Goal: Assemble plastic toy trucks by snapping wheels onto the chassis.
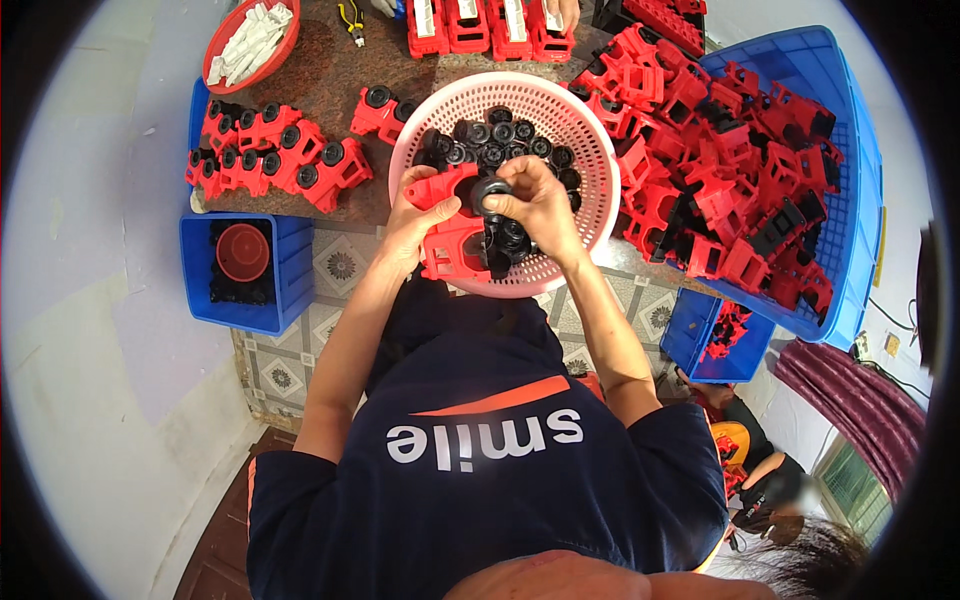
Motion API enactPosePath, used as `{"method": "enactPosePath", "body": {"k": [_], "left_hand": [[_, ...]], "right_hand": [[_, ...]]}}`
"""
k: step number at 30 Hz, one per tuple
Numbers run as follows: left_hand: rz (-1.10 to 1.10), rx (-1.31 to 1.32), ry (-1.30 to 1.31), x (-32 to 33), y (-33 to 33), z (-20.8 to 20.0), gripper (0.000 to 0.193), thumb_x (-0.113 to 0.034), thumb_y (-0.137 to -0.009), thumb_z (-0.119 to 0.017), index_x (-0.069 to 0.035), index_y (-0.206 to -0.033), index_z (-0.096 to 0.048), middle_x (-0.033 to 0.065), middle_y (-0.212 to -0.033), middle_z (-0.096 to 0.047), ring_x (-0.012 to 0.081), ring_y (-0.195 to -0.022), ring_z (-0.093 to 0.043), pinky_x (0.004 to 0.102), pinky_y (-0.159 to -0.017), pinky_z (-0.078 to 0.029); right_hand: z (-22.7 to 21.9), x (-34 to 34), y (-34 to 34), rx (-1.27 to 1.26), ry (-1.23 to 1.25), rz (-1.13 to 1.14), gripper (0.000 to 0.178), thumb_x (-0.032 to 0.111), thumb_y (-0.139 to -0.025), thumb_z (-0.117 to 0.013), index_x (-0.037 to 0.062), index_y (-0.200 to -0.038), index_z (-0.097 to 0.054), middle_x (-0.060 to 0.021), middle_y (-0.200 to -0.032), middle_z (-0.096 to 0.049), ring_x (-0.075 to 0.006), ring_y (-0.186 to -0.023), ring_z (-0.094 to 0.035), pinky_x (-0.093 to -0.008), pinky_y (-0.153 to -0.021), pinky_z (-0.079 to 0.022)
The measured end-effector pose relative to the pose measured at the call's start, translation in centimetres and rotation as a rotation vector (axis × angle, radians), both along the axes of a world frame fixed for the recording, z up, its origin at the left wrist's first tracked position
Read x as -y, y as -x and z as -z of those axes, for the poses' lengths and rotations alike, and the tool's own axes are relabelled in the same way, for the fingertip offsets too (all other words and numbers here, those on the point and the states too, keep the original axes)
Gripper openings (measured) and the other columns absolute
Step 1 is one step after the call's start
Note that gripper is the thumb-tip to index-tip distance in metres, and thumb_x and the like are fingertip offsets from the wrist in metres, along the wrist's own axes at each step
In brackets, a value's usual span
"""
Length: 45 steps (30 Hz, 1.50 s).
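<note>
My left hand [413,222] is closed round a red plastic toy truck body [449,250], holding it over the near left side of a pink perforated basket [604,180]. My right hand [541,207] pinches a black toy wheel [490,195] between thumb and fingers, right beside the truck body's edge. Whether the wheel touches the body I cannot tell. Below both hands, many loose black wheels [492,153] fill the basket's bottom.
Red truck bodies with black wheels [300,158] stand in rows at left. A blue crate [850,130] heaped with red bodies [720,180] is at right. White pieces fill a red bowl [285,52]; pliers [352,24] lie beside it. Another person's hand [566,12] shows at the far edge.
</note>
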<state>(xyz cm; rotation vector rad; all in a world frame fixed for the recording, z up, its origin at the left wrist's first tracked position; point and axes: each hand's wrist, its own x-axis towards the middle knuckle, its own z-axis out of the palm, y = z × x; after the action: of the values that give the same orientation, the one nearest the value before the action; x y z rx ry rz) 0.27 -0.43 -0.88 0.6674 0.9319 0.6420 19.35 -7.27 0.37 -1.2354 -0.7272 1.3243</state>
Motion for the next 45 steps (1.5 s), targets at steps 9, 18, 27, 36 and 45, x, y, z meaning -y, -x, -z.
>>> {"method": "enactPosePath", "body": {"k": [9, 18, 27, 36, 45], "left_hand": [[0.089, -0.016, -0.135, 0.3, 0.4, 0.7, 0.079, -0.012, -0.061, -0.093, -0.009, -0.122, -0.042, 0.0072, -0.114, -0.055, 0.0183, -0.106, -0.057, 0.0324, -0.09, -0.052], [0.276, 0.019, -0.003, 0.9, 1.2, 0.2, 0.075, -0.006, -0.06, -0.091, -0.01, -0.118, -0.045, 0.0046, -0.107, -0.056, 0.0162, -0.102, -0.057, 0.0311, -0.087, -0.051], [0.313, -0.086, 0.014, 2.9, 2.9, 0.6, 0.067, -0.008, -0.063, -0.088, -0.009, -0.116, -0.047, 0.003, -0.106, -0.057, 0.0144, -0.097, -0.058, 0.0301, -0.086, -0.05], [-0.147, -0.054, -0.019, -0.2, 1.5, 1.8, 0.047, -0.002, -0.079, -0.073, -0.006, -0.116, -0.045, 0.0091, -0.11, -0.061, 0.0207, -0.096, -0.064, 0.0381, -0.084, -0.057], [-0.295, -0.048, -0.057, -1.3, -0.1, 1.1, 0.055, -0.002, -0.075, -0.08, -0.006, -0.115, -0.042, 0.008, -0.108, -0.057, 0.0188, -0.097, -0.062, 0.0365, -0.083, -0.057]], "right_hand": [[0.0, 0.9, 2.3, 0.179, 0.027, 0.048, 0.034, 0.017, -0.074, -0.084, 0.0011, -0.094, -0.061, -0.0031, -0.071, -0.065, -0.0081, -0.064, -0.058, -0.027, -0.059, -0.049], [2.3, 1.9, 1.0, 0.006, 0.064, -0.254, 0.09, 0.03, -0.074, -0.081, 0.0007, -0.145, -0.033, -0.0169, -0.139, -0.043, -0.0266, -0.128, -0.044, -0.0388, -0.109, -0.035], [3.3, 4.4, 3.3, -0.063, 0.124, -0.258, 0.069, 0.031, -0.08, -0.076, -0.0025, -0.134, -0.049, -0.0127, -0.12, -0.058, -0.0197, -0.112, -0.055, -0.0343, -0.097, -0.044], [18.1, 0.2, -3.3, 1.626, 0.183, -0.11, 0.019, 0.024, -0.079, -0.069, 0.0087, -0.091, -0.069, -0.0129, -0.103, -0.056, -0.0297, -0.099, -0.056, -0.0416, -0.079, -0.049], [5.0, 0.8, -1.8, 0.029, 0.106, 0.027, 0.019, 0.004, -0.086, -0.071, -0.0003, -0.104, -0.065, -0.0013, -0.087, -0.069, -0.0084, -0.079, -0.062, -0.0239, -0.073, -0.051]]}}
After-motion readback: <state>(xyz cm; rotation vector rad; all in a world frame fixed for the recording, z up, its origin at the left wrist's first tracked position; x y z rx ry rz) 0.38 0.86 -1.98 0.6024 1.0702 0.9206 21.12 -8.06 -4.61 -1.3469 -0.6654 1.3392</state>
